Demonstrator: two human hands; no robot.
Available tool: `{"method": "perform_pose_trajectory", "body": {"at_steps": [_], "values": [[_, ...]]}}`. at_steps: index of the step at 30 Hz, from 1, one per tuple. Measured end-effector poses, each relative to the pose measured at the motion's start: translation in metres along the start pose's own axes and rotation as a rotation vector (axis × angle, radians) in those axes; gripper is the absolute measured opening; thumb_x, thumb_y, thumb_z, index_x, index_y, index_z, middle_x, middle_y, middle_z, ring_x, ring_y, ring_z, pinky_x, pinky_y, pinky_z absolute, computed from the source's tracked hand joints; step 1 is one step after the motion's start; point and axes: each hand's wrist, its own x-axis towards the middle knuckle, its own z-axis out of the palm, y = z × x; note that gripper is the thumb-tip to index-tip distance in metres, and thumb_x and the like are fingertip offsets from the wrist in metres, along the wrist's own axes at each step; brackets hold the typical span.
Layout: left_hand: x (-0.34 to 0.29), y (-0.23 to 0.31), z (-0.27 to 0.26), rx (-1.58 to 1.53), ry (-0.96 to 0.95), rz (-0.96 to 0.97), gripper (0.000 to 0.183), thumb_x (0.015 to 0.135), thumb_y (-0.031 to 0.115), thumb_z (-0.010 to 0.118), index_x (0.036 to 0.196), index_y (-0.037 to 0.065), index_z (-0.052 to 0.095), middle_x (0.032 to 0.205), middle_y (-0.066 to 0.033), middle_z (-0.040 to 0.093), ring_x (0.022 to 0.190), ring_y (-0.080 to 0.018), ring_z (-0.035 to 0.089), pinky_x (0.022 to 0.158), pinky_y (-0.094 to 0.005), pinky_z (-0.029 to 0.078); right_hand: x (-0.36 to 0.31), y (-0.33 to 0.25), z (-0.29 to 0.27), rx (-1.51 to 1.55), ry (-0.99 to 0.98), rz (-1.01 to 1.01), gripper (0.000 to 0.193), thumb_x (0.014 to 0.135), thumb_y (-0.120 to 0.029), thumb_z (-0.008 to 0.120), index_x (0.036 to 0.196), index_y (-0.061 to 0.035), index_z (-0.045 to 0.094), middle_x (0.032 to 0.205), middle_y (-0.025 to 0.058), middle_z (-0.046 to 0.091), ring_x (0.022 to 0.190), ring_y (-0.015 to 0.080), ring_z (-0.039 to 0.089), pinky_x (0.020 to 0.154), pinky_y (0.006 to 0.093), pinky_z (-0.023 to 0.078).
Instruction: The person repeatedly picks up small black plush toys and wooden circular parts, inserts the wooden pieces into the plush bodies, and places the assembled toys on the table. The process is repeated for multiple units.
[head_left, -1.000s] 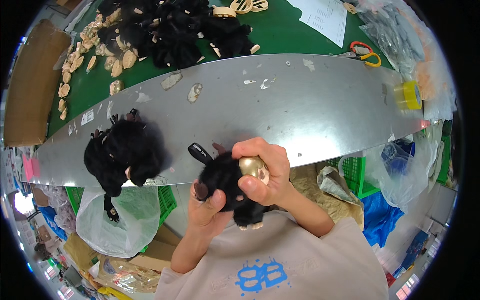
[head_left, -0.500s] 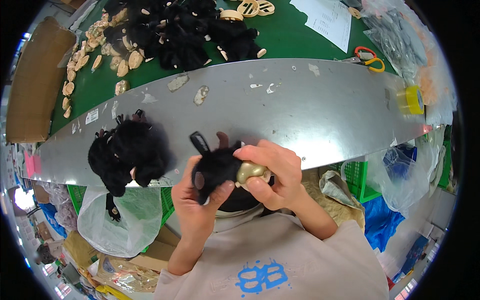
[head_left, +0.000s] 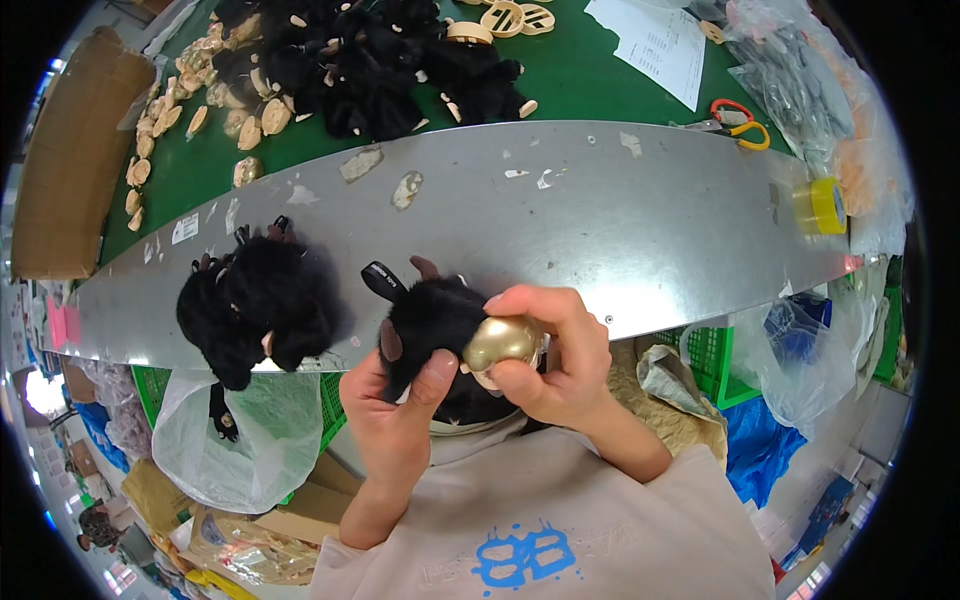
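Close to my body, over the near edge of the metal strip, my left hand (head_left: 395, 410) grips a black plush toy (head_left: 438, 322) with brown ears or horns and a black loop. My left thumb presses on its front; the other fingers are mostly hidden behind the fur. A shiny gold rounded piece (head_left: 503, 341) with a pale rim sits against the toy's right side. My right hand (head_left: 565, 365) is closed around that piece, index finger above and thumb below. How the piece meets the plush is hidden.
Two black plush toys (head_left: 270, 305) lie to the left on the metal strip (head_left: 480, 210). Beyond it are a pile of black plush (head_left: 360, 75), gold-and-beige pieces (head_left: 275, 117), scissors (head_left: 735, 120) and paper (head_left: 655, 45). Yellow tape (head_left: 828, 206) stands at right; a plastic bag (head_left: 240, 440) hangs at lower left.
The gold piece has turned and shows more of its smooth dome. The plush toy and its loop have shifted slightly left, and my right hand's grip is a little wider.
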Motion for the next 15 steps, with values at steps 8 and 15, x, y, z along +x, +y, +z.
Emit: {"method": "perform_pose_trajectory", "body": {"at_steps": [8, 15], "values": [[0.001, -0.006, -0.001, 0.08, 0.008, 0.052, 0.026, 0.089, 0.005, 0.069, 0.114, -0.003, 0.065, 0.103, -0.0044, 0.069, 0.093, -0.0094, 0.059, 0.088, -0.0247, 0.045, 0.008, 0.005, -0.001, -0.306, 0.013, -0.339, 0.041, 0.074, -0.023, 0.081, 0.106, -0.0011, 0.067, 0.063, 0.0035, 0.057, 0.048, 0.0165, 0.052, 0.044, 0.0264, 0.038], [-0.003, -0.011, 0.003, 0.079, 0.046, 0.039, 0.016, 0.088, 0.005, 0.071, 0.097, 0.001, 0.059, 0.089, 0.0028, 0.06, 0.084, -0.005, 0.053, 0.079, -0.0207, 0.043, 0.008, 0.008, -0.004, -0.365, -0.043, -0.304, 0.041, 0.072, -0.02, 0.08, 0.106, -0.0019, 0.069, 0.058, 0.0026, 0.055, 0.046, 0.016, 0.05, 0.043, 0.0267, 0.037]]}}
